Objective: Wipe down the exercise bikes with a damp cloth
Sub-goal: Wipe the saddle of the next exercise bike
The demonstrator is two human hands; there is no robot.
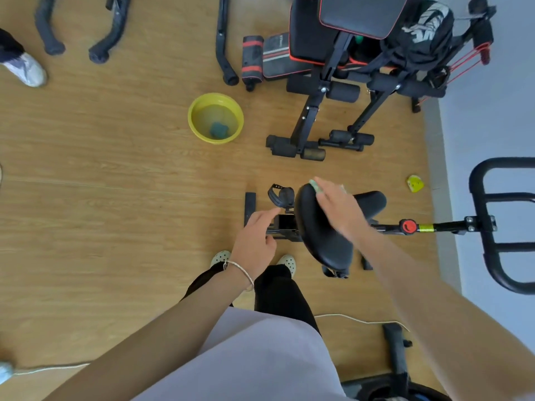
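Seat (320, 237) before me, basin (191, 118) beyond, leftward.
I see a sponge (219, 130) in the basin, my right hand (339, 210) on the seat.

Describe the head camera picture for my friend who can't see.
The right hand presses a pale green cloth on the black exercise bike saddle, while the left hand hovers beside it holding nothing. A yellow basin of water sits on the wooden floor beyond.

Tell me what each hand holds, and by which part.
The right hand presses a green cloth flat on the bike seat; no grip shows. The left hand holds nothing.
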